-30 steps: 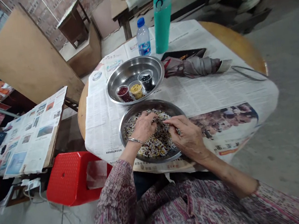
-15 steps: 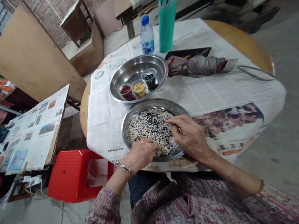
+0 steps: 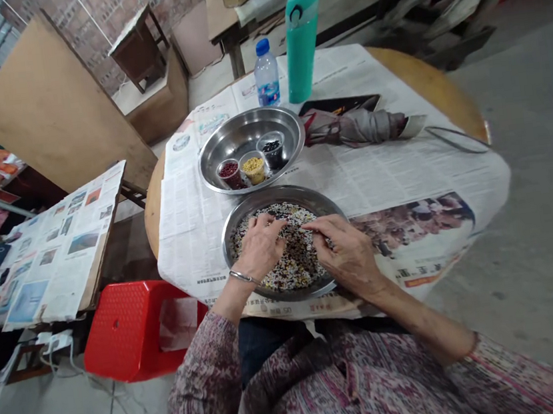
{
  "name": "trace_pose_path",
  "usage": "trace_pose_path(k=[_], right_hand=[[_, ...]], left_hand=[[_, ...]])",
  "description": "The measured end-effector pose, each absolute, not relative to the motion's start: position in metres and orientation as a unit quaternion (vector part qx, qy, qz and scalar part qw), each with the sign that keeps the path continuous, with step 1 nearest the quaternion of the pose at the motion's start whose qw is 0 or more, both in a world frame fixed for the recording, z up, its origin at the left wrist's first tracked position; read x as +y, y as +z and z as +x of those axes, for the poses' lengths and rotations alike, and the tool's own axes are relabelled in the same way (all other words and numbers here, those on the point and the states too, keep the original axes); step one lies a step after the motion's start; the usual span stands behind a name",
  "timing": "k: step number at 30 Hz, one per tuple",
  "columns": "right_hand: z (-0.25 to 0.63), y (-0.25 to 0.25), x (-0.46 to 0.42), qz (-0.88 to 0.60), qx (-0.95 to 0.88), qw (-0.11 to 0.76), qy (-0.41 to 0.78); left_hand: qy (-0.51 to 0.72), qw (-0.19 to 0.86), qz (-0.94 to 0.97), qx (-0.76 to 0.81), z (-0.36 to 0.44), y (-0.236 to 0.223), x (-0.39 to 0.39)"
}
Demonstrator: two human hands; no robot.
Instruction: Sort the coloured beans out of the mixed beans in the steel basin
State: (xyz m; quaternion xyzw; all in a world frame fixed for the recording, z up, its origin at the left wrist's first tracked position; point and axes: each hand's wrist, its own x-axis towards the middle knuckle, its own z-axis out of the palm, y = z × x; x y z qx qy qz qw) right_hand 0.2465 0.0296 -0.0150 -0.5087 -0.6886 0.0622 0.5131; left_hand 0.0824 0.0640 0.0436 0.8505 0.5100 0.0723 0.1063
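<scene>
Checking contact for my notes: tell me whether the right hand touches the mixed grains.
Touching: the head view shows the right hand with its fingertips resting on the mixed grains.

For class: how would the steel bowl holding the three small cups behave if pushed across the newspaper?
The steel bowl looks thin and stiff, so it probably feels light and will not flex. It would likely slide fairly easily on the newspaper. The small cups seem loose inside, so they could shift or tip.
</scene>
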Motion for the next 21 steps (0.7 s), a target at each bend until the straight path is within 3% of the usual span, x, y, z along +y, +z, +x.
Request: trace_pose_path(k=[3,10,21], right_hand=[[0.247,-0.015,0.030,-0.505,-0.691,0.514,0.061],[0.246,-0.015,0.030,-0.503,-0.687,0.518,0.079],[0.246,-0.013,0.029,-0.507,-0.685,0.516,0.091]], left_hand=[[0.022,0.127,0.859,0.496,0.084,0.042,0.075],[0.031,0.150,0.849,0.505,0.093,0.037,0.084],[0.048,0.242,0.868,0.431,0.074,0.050,0.015]])
